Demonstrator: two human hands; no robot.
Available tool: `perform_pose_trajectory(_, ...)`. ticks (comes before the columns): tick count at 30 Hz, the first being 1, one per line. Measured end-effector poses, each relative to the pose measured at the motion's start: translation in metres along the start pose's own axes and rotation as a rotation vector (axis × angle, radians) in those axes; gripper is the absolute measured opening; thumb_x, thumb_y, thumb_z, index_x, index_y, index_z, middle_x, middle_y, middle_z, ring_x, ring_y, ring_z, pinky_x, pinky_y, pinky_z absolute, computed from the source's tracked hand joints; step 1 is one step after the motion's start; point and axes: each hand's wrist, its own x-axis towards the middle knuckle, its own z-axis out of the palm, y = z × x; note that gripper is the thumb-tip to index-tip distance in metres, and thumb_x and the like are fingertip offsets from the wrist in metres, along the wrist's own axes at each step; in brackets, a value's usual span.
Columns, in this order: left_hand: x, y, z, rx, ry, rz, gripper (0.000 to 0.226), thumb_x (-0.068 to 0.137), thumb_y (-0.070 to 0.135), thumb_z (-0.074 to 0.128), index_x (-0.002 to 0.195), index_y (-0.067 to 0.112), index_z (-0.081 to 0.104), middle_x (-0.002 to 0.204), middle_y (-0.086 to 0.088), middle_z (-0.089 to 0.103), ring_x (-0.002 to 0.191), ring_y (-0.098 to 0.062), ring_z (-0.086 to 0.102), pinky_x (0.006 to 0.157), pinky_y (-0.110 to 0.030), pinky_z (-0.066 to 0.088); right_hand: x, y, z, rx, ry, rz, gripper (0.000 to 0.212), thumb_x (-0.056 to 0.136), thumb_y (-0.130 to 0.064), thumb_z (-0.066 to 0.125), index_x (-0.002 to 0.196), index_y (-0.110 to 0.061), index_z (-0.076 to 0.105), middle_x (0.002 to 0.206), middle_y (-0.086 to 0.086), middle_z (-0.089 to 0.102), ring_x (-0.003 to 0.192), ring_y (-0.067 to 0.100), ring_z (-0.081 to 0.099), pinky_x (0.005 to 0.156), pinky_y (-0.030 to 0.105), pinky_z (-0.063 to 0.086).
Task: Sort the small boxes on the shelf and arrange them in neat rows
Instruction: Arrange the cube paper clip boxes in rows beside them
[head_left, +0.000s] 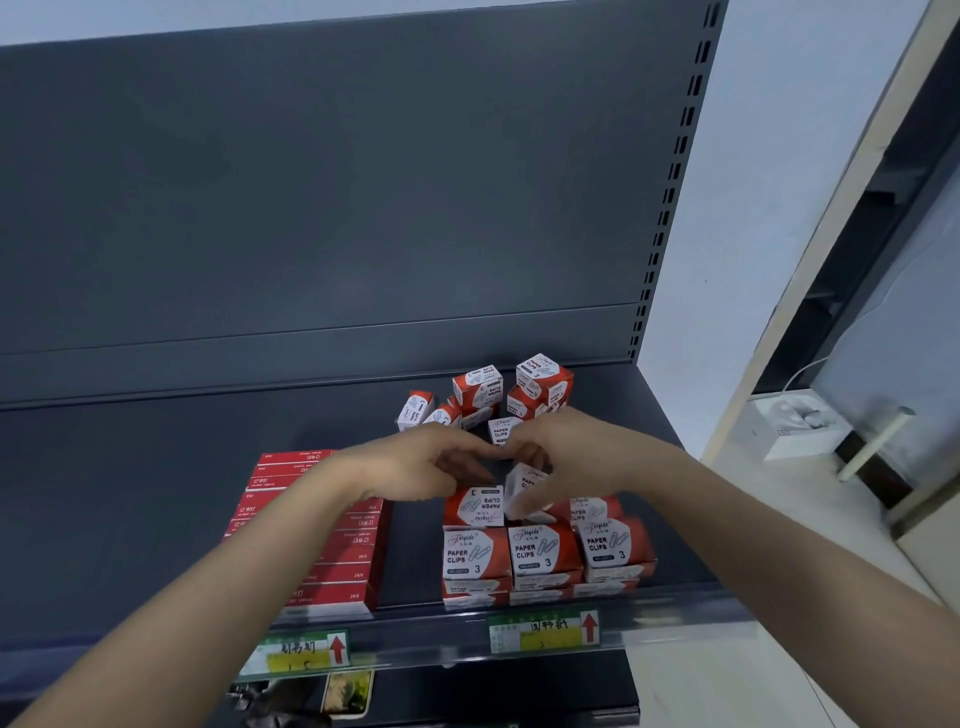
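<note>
Two hands meet at the fingertips: right hand (563, 460) grips a tilted box (521, 492) under its palm, left hand (415, 465) curls, hold unclear; a slip could topple the front row (545, 551) below the wrists.

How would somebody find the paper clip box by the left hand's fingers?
Find the dark grey metal shelf and its right-hand green-and-yellow price tag. Above it stands a front row of three red-and-white paper clip boxes. The box just behind the leftmost one has upside-down print, unlike that row.
</note>
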Motion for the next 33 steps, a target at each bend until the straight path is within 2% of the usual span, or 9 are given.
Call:
perform_pose_trajectory(3, 0.001, -0.008, 0.000, 0.011, 0.095, -0.048, 0.035, 0.091, 0.011, 0.056, 0.126, 0.017, 0.057, 0.120, 0.001, 0.066, 0.111, -0.008, 0.060, 0.100, -0.028, 0.047, -0.003, 0.012, -0.004, 0.039, -0.070, -0.006, 0.042, 0.087, -0.038, 0.061, 0.121, -0.013, 0.058, 0.118, 0.000, 0.064, 0.103, 0.014, 0.061, 0.086, 0.025, 0.052)
perform_pose_trajectory(6, 0.001, -0.011, 0.003, 0.071, 0.071, -0.073, 0.031, 0.087, 0.029, 0.064, 0.115, 0.017, 0.067, 0.109, 0.004, 0.070, 0.100, -0.009, 0.066, 0.095, -0.028, 0.051, -0.003, 0.024, -0.002, 0.081, -0.173, -0.012, 0.035, 0.092, -0.029, 0.055, 0.122, -0.011, 0.059, 0.125, 0.001, 0.062, 0.109, 0.013, 0.060, 0.088, 0.024, 0.051)
perform_pose_trajectory(9, 0.004, -0.010, 0.008, 0.051, 0.058, -0.069, 0.025, 0.086, 0.025, 0.066, 0.107, 0.014, 0.071, 0.094, 0.002, 0.074, 0.089, -0.018, 0.069, 0.084, -0.030, 0.053, -0.002, 0.031, 0.000, 0.191, -0.206, -0.025, 0.032, 0.093, -0.022, 0.053, 0.123, -0.012, 0.058, 0.126, 0.001, 0.062, 0.111, 0.013, 0.060, 0.088, 0.021, 0.050)
perform_pose_trajectory(14, 0.005, -0.013, 0.007, -0.019, 0.065, -0.071, 0.024, 0.085, 0.021, 0.067, 0.107, 0.011, 0.071, 0.083, 0.009, 0.070, 0.074, -0.002, 0.064, 0.071, -0.017, 0.053, 0.002, 0.034, 0.002, 0.264, -0.247, -0.023, 0.033, 0.095, -0.023, 0.049, 0.128, -0.018, 0.053, 0.128, -0.003, 0.059, 0.112, 0.010, 0.057, 0.084, 0.018, 0.050)
perform_pose_trajectory(19, 0.005, -0.019, 0.005, -0.053, 0.057, -0.082, 0.024, 0.086, 0.020, 0.067, 0.107, 0.009, 0.071, 0.094, 0.001, 0.073, 0.082, -0.005, 0.066, 0.079, -0.023, 0.055, 0.005, 0.034, 0.008, 0.275, -0.204, -0.002, 0.031, 0.097, -0.024, 0.047, 0.126, -0.018, 0.055, 0.126, -0.002, 0.058, 0.105, 0.006, 0.055, 0.082, 0.015, 0.048)
perform_pose_trajectory(24, 0.004, -0.015, 0.009, -0.019, 0.092, -0.058, 0.023, 0.086, 0.022, 0.067, 0.105, 0.010, 0.072, 0.083, 0.010, 0.071, 0.077, -0.005, 0.066, 0.076, -0.020, 0.055, 0.007, 0.031, 0.015, 0.295, -0.170, -0.002, 0.029, 0.095, -0.024, 0.051, 0.122, -0.017, 0.059, 0.123, 0.000, 0.062, 0.101, 0.005, 0.058, 0.080, 0.016, 0.051)
perform_pose_trajectory(29, 0.006, -0.012, 0.012, 0.066, 0.071, -0.049, 0.024, 0.087, 0.027, 0.065, 0.106, 0.015, 0.072, 0.101, 0.004, 0.073, 0.093, -0.008, 0.068, 0.090, -0.030, 0.054, 0.007, 0.029, 0.018, 0.275, -0.143, -0.013, 0.029, 0.094, -0.024, 0.051, 0.120, -0.015, 0.060, 0.119, -0.002, 0.063, 0.097, 0.003, 0.058, 0.076, 0.012, 0.049)
perform_pose_trajectory(31, 0.006, -0.009, 0.006, 0.110, 0.213, -0.009, 0.023, 0.085, 0.031, 0.066, 0.102, 0.016, 0.073, 0.099, 0.004, 0.073, 0.092, -0.007, 0.067, 0.088, -0.028, 0.054, 0.007, 0.033, 0.015, 0.272, -0.075, -0.016, 0.026, 0.092, -0.026, 0.054, 0.115, -0.017, 0.062, 0.113, -0.004, 0.064, 0.096, 0.004, 0.059, 0.078, 0.013, 0.048)
perform_pose_trajectory(33, 0.009, -0.009, -0.007, 0.146, 0.528, -0.008, 0.020, 0.084, 0.032, 0.068, 0.090, 0.015, 0.074, 0.089, 0.000, 0.073, 0.083, -0.012, 0.066, 0.079, -0.028, 0.052, 0.010, 0.040, 0.006, 0.294, 0.125, 0.016, 0.018, 0.090, -0.027, 0.059, 0.103, -0.018, 0.066, 0.099, -0.007, 0.066, 0.090, 0.003, 0.060, 0.079, 0.016, 0.047)
